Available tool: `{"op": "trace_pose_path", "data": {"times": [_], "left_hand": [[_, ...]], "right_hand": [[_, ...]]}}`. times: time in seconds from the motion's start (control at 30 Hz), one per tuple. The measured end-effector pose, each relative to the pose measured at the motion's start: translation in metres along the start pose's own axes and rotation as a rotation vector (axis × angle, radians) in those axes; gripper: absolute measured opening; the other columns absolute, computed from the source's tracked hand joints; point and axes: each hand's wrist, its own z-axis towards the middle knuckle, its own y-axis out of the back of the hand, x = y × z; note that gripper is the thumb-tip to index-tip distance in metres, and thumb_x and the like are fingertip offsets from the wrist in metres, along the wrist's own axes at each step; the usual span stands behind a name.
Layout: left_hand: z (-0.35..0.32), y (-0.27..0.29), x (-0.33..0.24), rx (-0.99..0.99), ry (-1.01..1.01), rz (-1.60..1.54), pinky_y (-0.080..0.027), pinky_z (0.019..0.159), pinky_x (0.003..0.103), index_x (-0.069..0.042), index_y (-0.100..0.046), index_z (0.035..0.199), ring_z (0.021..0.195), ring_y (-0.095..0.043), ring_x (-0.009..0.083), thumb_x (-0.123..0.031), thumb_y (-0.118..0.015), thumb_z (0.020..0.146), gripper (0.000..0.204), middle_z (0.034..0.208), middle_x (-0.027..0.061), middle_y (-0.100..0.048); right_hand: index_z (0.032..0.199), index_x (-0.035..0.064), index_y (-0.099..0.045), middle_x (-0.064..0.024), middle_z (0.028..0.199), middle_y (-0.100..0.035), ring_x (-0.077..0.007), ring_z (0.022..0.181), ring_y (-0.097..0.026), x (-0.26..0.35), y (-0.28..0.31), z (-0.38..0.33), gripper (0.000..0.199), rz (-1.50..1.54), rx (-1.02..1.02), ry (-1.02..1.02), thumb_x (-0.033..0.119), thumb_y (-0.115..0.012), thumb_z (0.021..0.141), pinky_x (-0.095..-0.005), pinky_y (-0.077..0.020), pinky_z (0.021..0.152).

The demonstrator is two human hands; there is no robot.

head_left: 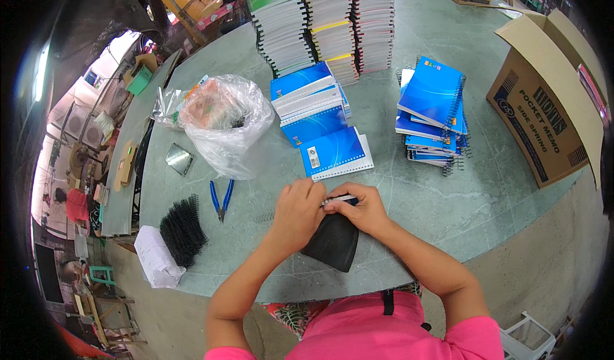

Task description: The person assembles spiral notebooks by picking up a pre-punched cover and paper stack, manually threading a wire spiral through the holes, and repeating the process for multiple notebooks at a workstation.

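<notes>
Both of my hands meet near the table's front edge over a small notebook, seen almost edge-on with a white page edge and a dark cover. My left hand pinches its left end. The fingers of my right hand close round its right side. A thin dark wire coil shows beside my left hand; whether the hand holds it is hidden. Under the hands lies a black pad. Just beyond them rest unbound blue notebooks with punched edges.
Coil-bound blue notebooks are piled at right, near an open cardboard box. Tall notebook stacks stand at the back. Leftward are a plastic bag, blue-handled pliers, a clear small box, black coils and white paper.
</notes>
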Motion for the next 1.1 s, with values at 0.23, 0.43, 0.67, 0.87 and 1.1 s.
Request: {"op": "trace_pose_path", "data": {"times": [0.23, 0.43, 0.67, 0.87, 1.1], "left_hand": [[-0.010, 0.011, 0.013, 0.193, 0.006, 0.136, -0.036, 0.073, 0.038, -0.006, -0.054, 0.096, 0.090, -0.051, 0.0243, -0.022, -0.067, 0.074, 0.030, 0.094, 0.0079, -0.055], [-0.013, 0.005, 0.014, 0.089, -0.033, 0.096, -0.035, 0.070, 0.038, -0.005, -0.055, 0.095, 0.087, -0.050, 0.0267, -0.022, -0.067, 0.073, 0.030, 0.091, 0.0087, -0.054], [-0.006, 0.010, 0.004, -0.027, -0.025, 0.012, -0.035, 0.070, 0.039, -0.006, -0.056, 0.095, 0.087, -0.050, 0.0269, -0.023, -0.069, 0.072, 0.032, 0.090, 0.0088, -0.055], [-0.011, 0.010, 0.012, 0.115, 0.048, 0.070, -0.035, 0.071, 0.038, -0.006, -0.057, 0.097, 0.086, -0.051, 0.0262, -0.022, -0.070, 0.070, 0.033, 0.090, 0.0080, -0.055], [-0.012, 0.005, 0.018, 0.096, 0.001, 0.058, -0.035, 0.069, 0.038, -0.008, -0.055, 0.096, 0.084, -0.051, 0.0244, -0.023, -0.065, 0.076, 0.027, 0.088, 0.0065, -0.053]], "right_hand": [[0.100, 0.0026, -0.062, -0.0104, 0.089, -0.064, -0.0218, 0.086, -0.062, 0.002, -0.001, 0.002, 0.026, -0.224, -0.031, 0.214, 0.006, -0.068, 0.075, -0.0297, -0.0472, 0.078], [0.100, 0.0021, -0.062, -0.0123, 0.096, -0.065, -0.0211, 0.089, -0.062, -0.004, 0.000, 0.002, 0.025, -0.049, 0.043, 0.218, 0.009, -0.068, 0.076, -0.0293, -0.0469, 0.079], [0.101, 0.0011, -0.062, -0.0115, 0.102, -0.064, -0.0173, 0.093, -0.061, -0.003, 0.002, 0.002, 0.024, -0.052, 0.116, 0.015, 0.006, -0.065, 0.079, -0.0284, -0.0468, 0.081], [0.104, 0.0013, -0.062, -0.0095, 0.105, -0.063, -0.0168, 0.094, -0.060, -0.005, -0.002, 0.002, 0.025, 0.062, 0.073, 0.004, 0.006, -0.064, 0.079, -0.0282, -0.0470, 0.079], [0.101, 0.0018, -0.063, -0.0093, 0.106, -0.063, -0.0172, 0.093, -0.060, -0.003, -0.001, 0.002, 0.020, 0.117, 0.043, 0.026, 0.007, -0.061, 0.082, -0.0295, -0.0466, 0.081]]}}
